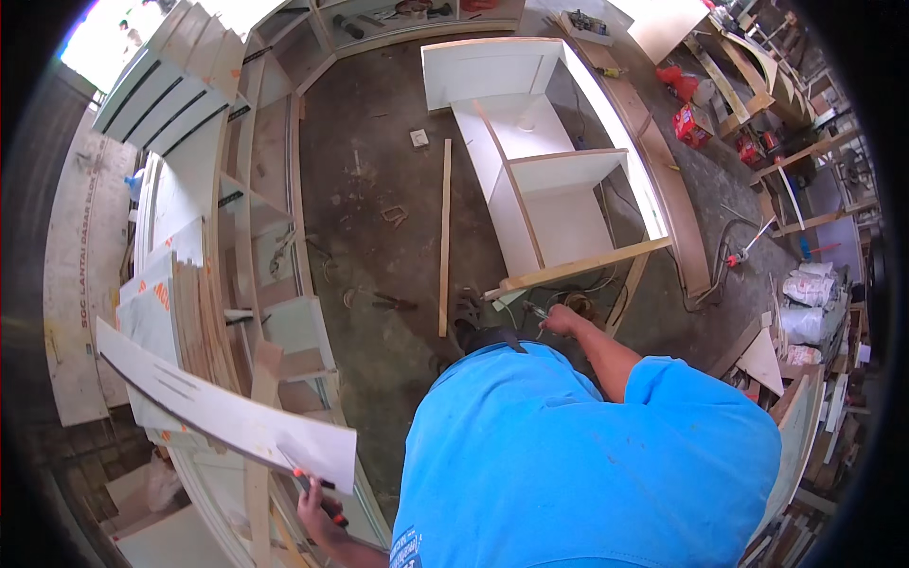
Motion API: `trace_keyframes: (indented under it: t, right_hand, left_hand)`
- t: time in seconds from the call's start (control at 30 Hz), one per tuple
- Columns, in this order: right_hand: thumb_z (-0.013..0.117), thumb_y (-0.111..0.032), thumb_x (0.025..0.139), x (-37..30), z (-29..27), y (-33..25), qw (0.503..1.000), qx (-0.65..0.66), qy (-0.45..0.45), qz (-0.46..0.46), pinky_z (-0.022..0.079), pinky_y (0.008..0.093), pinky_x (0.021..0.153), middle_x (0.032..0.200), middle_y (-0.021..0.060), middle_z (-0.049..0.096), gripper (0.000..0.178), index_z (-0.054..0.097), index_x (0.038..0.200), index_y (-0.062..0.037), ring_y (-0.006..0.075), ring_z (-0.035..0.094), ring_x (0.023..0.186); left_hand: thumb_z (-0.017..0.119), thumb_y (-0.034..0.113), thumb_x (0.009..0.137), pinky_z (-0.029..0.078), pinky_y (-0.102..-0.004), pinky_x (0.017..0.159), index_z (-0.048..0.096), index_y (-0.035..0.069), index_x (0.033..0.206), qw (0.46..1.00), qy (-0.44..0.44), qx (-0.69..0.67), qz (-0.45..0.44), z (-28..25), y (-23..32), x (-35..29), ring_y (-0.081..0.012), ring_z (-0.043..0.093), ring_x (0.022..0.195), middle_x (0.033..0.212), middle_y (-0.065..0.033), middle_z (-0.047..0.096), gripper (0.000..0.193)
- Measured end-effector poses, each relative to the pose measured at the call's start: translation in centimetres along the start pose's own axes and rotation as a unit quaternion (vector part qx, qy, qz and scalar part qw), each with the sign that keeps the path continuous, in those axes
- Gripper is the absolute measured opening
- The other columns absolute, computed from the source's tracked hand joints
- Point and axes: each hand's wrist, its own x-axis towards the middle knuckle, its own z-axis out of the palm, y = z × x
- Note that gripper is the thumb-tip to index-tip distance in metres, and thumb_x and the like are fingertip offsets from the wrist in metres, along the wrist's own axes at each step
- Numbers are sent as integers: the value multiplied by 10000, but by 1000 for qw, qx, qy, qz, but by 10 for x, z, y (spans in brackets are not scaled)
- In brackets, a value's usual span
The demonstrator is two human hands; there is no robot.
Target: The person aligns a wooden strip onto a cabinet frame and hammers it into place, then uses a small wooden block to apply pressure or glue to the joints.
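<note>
At the lower left my left hand is closed around a tool with a red-and-black handle. The tool meets the near end of a long white board with a dark edge. What its working tip is does not show clearly. My right hand is out of sight. Close in front of me a person in a blue shirt bends over and fills the lower middle. That person's hand grips a small metallic tool beside a wooden strip of the white cabinet frame.
A stack of boards and open shelving stand on the left. A loose wooden batten lies on the floor, with pliers near its lower end. White sacks and timber pieces crowd the right side.
</note>
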Motion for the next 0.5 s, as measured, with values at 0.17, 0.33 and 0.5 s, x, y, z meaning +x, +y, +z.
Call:
trace_keyframes:
  t: [0.17,0.33,0.5]
  right_hand:
    - [736,-387,821,56,-69,-31,993,69,45,-85,515,417,665,728,176,687,413,688,854,22,277,683,703]
    - [709,-371,856,79,-125,-65,962,199,119,-144,488,395,614,732,142,659,384,657,883,8,229,637,659]
    - [651,-316,924,51,-155,-71,889,448,77,-59,420,325,539,675,37,575,316,604,835,-16,122,530,593]
  left_hand:
    - [690,245,930,399,-266,581,649,-74,1145,842,143,455,250,8,109,22,-99,506,691,847,-32,600,387]
    - [583,171,986,396,-223,654,549,-31,1356,881,-158,317,313,259,231,20,-76,470,736,820,13,514,423]
    - [586,272,1005,418,-232,651,541,4,1355,770,-437,424,189,512,183,138,-65,471,714,828,34,499,443]
